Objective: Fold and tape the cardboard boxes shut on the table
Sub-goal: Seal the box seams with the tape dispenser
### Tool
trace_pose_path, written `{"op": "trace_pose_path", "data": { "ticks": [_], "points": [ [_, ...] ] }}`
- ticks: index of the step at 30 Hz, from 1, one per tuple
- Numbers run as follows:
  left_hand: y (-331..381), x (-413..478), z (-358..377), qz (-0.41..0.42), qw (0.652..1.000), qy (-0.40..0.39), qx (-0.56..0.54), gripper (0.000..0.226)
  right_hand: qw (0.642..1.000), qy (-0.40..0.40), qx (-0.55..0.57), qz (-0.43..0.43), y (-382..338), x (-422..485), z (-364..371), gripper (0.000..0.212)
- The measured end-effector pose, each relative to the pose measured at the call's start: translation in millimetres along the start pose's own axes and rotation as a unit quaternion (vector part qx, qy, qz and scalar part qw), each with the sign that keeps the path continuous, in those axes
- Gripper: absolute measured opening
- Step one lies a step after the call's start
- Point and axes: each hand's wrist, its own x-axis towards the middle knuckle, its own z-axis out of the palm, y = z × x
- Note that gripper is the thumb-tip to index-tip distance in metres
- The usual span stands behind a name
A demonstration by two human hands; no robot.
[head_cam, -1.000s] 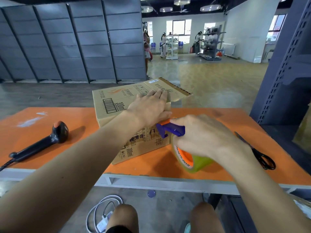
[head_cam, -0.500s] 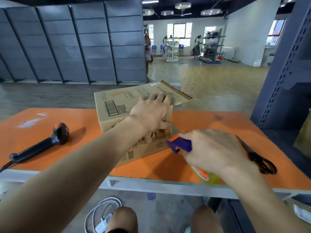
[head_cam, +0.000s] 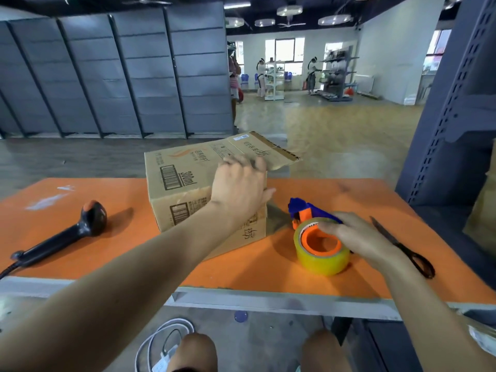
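Fingers [head_cam: 328, 227] of my right hand [head_cam: 359, 237] curl over the tape dispenser [head_cam: 319, 251], now lowered from the box's side onto the table [head_cam: 236, 272]. My left hand [head_cam: 239, 189] presses flat-fingered on the cardboard box [head_cam: 182, 181] beside it. I judge that strip finished, with the far flap [head_cam: 271, 153] unsealed.

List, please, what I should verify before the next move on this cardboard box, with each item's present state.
1. Box steadied: the left hand rests flat on top of the cardboard box. Ok.
2. Flaps folded shut: one flap sticks out past the box's right side. Not ok.
3. Tape ready: the right hand holds the tape dispenser, which rests on the orange table. Ok.
4. Tape laid on the top seam: the hand covers it and the tape is clear. Cannot tell.
5. Scissors out of the way: they lie near the table's right edge, apart from the box. Ok.
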Motion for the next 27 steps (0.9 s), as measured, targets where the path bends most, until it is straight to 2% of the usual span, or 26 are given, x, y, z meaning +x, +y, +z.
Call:
{"op": "trace_pose_path", "data": {
  "ticks": [5,7,8,10,11,14,17,20,24,27],
  "points": [
    [-6,0,2,0.022,0.999,-0.037,-0.003,0.108,0.998,0.039,-0.046,-0.012,10,10,9,0.013],
    [-19,3,0,0.035,0.995,-0.052,-0.073,0.107,0.993,0.063,-0.097,-0.022,8,12,9,0.01],
    [-29,4,-2,0.043,0.989,-0.064,-0.13,0.1,0.989,0.069,-0.129,-0.027,5,12,9,0.014],
    [-52,1,-4,0.052,0.969,-0.098,-0.22,0.091,0.971,0.114,-0.203,-0.053,-4,8,10,0.043],
    [-62,-3,-4,0.051,0.965,-0.111,-0.232,0.092,0.96,0.153,-0.217,-0.092,-12,4,12,0.046],
    [-74,-17,2,0.021,0.973,-0.117,-0.198,0.094,0.904,0.238,-0.205,-0.289,-46,-7,25,0.03],
    [-77,-29,5,0.024,0.976,-0.093,-0.194,0.089,0.857,0.221,-0.215,-0.412,-79,-5,42,0.031],
    [-83,-36,6,0.055,0.976,-0.09,-0.192,0.092,0.838,0.171,-0.263,-0.447,-99,8,58,0.04],
    [-90,-35,11,0.054,0.958,-0.122,-0.255,0.076,0.849,0.139,-0.238,-0.451,-104,24,74,0.034],
    [-103,-28,14,0.067,0.934,-0.172,-0.307,0.071,0.861,0.157,-0.185,-0.446,-102,28,78,0.029]
  ]
}}
